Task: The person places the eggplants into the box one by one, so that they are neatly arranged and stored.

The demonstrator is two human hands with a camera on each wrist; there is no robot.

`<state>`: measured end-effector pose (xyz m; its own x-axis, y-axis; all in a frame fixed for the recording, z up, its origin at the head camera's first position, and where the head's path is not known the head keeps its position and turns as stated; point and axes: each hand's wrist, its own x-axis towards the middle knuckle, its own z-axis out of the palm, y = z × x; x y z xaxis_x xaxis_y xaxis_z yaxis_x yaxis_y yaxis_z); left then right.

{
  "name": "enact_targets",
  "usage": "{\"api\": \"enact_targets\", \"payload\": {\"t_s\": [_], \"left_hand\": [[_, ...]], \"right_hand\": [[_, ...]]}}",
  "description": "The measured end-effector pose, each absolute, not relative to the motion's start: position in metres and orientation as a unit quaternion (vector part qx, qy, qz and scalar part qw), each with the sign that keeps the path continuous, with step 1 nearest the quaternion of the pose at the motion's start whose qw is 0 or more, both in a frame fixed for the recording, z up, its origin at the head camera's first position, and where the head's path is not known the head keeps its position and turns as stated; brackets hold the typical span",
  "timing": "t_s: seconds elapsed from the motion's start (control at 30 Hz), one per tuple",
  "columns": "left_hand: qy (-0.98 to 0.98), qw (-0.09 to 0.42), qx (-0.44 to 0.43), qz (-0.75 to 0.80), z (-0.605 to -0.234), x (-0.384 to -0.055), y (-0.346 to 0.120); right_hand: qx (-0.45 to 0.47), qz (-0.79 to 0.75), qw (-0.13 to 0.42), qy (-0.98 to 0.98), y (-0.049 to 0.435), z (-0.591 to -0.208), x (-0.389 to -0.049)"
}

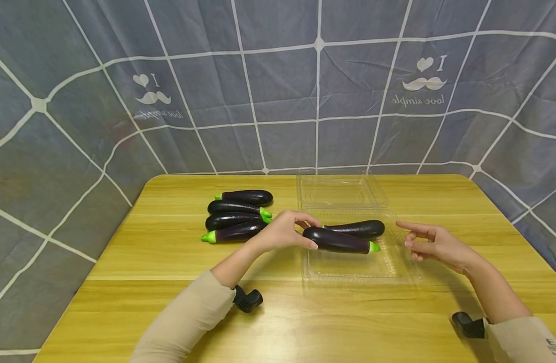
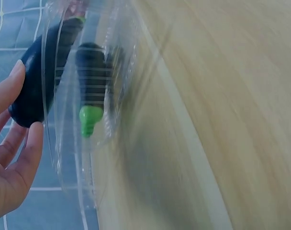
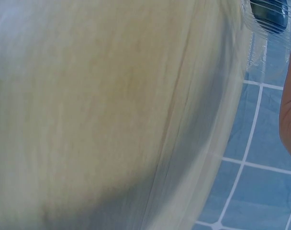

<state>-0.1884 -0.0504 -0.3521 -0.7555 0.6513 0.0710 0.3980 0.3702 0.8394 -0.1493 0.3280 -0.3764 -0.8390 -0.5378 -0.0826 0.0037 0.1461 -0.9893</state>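
My left hand (image 1: 284, 233) pinches the rounded end of a dark purple eggplant (image 1: 339, 240) between thumb and fingers. The eggplant's green stem end points right, over a clear plastic container (image 1: 314, 269). Behind it, a second eggplant (image 1: 362, 229) lies in the container's far part. In the left wrist view, the gripped eggplant (image 2: 31, 86) is at the clear wall, and another with a green tip (image 2: 90, 115) shows through the plastic. My right hand (image 1: 441, 247) hovers by the container's right side, forefinger extended, the others loosely bent, holding nothing. Only its edge (image 3: 290, 110) shows in the right wrist view.
Several eggplants (image 1: 234, 220) lie in a group on the wooden table (image 1: 146, 262), left of the container. The clear lid (image 1: 339, 191) is folded back toward the grey curtain (image 1: 287, 101) behind the table. Black wrist devices (image 1: 248, 300) stick out below the sleeves.
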Motion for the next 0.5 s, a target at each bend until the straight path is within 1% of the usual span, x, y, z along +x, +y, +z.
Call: {"api": "enact_targets", "payload": {"t_s": [0.27, 0.5], "left_hand": [[0.830, 0.119, 0.335, 0.430, -0.351, -0.184, -0.033], [0.856, 0.087, 0.336, 0.382, -0.353, -0.183, -0.018]], "right_hand": [[-0.187, -0.629, 0.217, 0.722, 0.328, -0.375, -0.149], [-0.188, -0.630, 0.217, 0.721, 0.328, -0.375, -0.149]]}}
